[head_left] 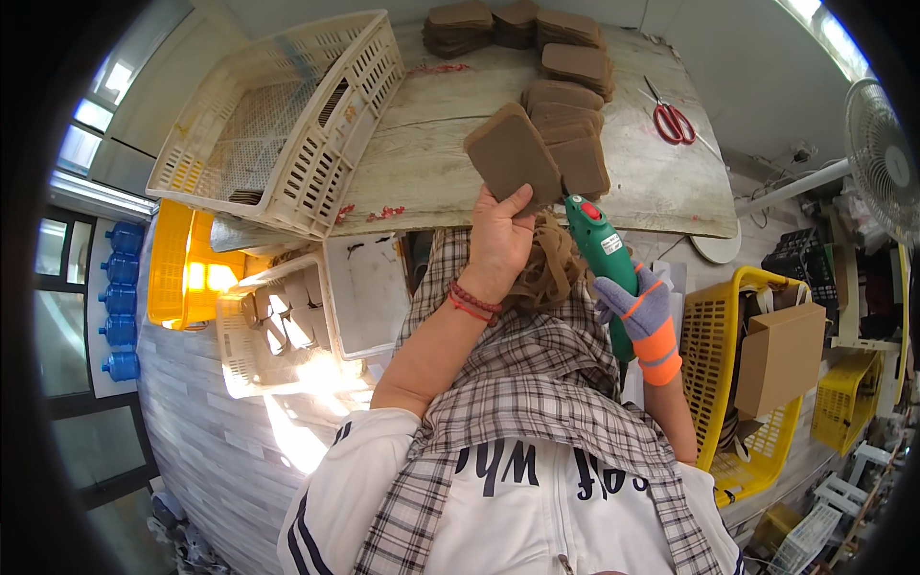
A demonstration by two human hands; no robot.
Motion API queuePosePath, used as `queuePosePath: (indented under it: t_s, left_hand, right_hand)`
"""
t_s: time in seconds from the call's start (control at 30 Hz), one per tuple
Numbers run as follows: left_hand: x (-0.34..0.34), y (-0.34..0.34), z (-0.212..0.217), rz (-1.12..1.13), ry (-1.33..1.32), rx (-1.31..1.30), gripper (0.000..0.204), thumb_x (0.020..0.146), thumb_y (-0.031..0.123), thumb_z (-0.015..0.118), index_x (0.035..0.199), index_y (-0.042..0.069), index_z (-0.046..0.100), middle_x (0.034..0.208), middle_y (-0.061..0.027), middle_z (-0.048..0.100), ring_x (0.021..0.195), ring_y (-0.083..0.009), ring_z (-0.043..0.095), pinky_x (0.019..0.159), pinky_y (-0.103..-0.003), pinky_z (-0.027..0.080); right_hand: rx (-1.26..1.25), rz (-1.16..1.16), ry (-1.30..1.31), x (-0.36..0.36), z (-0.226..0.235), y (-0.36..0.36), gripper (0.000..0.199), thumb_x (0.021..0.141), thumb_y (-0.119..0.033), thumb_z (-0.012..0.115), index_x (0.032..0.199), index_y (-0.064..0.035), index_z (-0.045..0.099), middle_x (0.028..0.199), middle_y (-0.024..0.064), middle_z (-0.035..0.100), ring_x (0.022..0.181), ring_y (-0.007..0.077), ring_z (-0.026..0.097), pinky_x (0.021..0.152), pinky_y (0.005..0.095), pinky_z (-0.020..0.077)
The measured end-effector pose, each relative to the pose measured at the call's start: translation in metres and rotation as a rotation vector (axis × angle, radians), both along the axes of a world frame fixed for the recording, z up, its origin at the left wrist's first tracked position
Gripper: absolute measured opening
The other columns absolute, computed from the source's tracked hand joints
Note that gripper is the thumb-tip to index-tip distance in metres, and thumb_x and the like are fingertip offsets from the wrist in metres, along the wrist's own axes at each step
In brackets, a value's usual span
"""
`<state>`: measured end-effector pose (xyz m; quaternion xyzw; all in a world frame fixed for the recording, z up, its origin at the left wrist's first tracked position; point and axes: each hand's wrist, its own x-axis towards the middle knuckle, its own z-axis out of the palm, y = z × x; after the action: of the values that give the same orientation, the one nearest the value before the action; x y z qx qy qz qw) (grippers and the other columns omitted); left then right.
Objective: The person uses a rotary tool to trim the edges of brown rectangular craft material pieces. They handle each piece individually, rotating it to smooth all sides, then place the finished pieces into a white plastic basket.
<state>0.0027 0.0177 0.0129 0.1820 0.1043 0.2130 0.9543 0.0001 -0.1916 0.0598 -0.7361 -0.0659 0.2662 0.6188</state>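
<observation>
My left hand [503,240], bare and with red bead bracelets at the wrist, grips a brown pad [513,153] with rounded corners by its near edge. My right hand [644,311], in a grey and orange glove, is wrapped round a green handheld power tool [599,235] with a red switch. The tool's front end is close to the pad's lower right corner; its working tip is too small to make out. Tangled brown strips [544,268] lie on my plaid apron below the pad. Just past the pad, stacked brown pads [580,163] rest on the table.
The worn table [431,144] carries more pad stacks [460,29], red-handled scissors [673,123] and a white crate [287,172]. On my left stand a yellow bin [177,268] and a white basket of pads [235,350]. A yellow basket [704,355] with a cardboard box and a fan [882,158] stand right.
</observation>
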Motion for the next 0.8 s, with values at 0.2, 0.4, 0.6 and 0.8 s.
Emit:
queuePosePath:
  t_s: [0.2, 0.4, 0.6, 0.8]
  left_hand:
    - [-0.005, -0.007, -0.004, -0.059, 0.028, 0.083, 0.033, 0.083, -0.010, 0.056, 0.113, 0.003, 0.051, 0.113, -0.0103, 0.060, 0.103, -0.0212, 0.059, 0.092, -0.034, 0.050]
    - [-0.016, -0.017, -0.012, -0.148, 0.004, 0.186, 0.030, 0.084, -0.008, 0.056, 0.112, 0.003, 0.055, 0.111, -0.0090, 0.062, 0.102, -0.0203, 0.060, 0.092, -0.034, 0.049]
    - [-0.033, -0.017, -0.010, -0.244, 0.104, 0.276, 0.031, 0.084, -0.009, 0.056, 0.112, 0.002, 0.054, 0.111, -0.0091, 0.062, 0.100, -0.0189, 0.061, 0.087, -0.032, 0.052]
    - [-0.046, 0.017, -0.012, -0.362, 0.210, 0.551, 0.041, 0.081, -0.012, 0.055, 0.121, 0.000, 0.052, 0.114, -0.0081, 0.061, 0.102, -0.0161, 0.060, 0.090, -0.030, 0.050]
  right_hand:
    - [0.020, -0.041, -0.030, 0.001, 0.002, 0.001, 0.036, 0.079, -0.017, 0.075, 0.106, 0.0013, 0.059, 0.073, 0.0001, 0.062, 0.061, 0.0037, 0.055, 0.051, 0.0186, 0.0437]
    - [-0.010, -0.038, -0.016, 0.003, 0.010, 0.001, 0.034, 0.079, -0.016, 0.074, 0.105, 0.0010, 0.059, 0.071, 0.0008, 0.061, 0.057, 0.0045, 0.055, 0.050, 0.0188, 0.0438]
    - [0.021, -0.042, 0.017, 0.008, 0.011, -0.004, 0.035, 0.079, -0.016, 0.074, 0.104, 0.0017, 0.057, 0.070, 0.0028, 0.062, 0.053, 0.0071, 0.056, 0.047, 0.0196, 0.0443]
    - [-0.066, 0.001, 0.068, 0.004, 0.015, -0.022, 0.033, 0.079, -0.015, 0.074, 0.103, 0.0014, 0.057, 0.071, 0.0031, 0.060, 0.054, 0.0075, 0.056, 0.049, 0.0213, 0.0459]
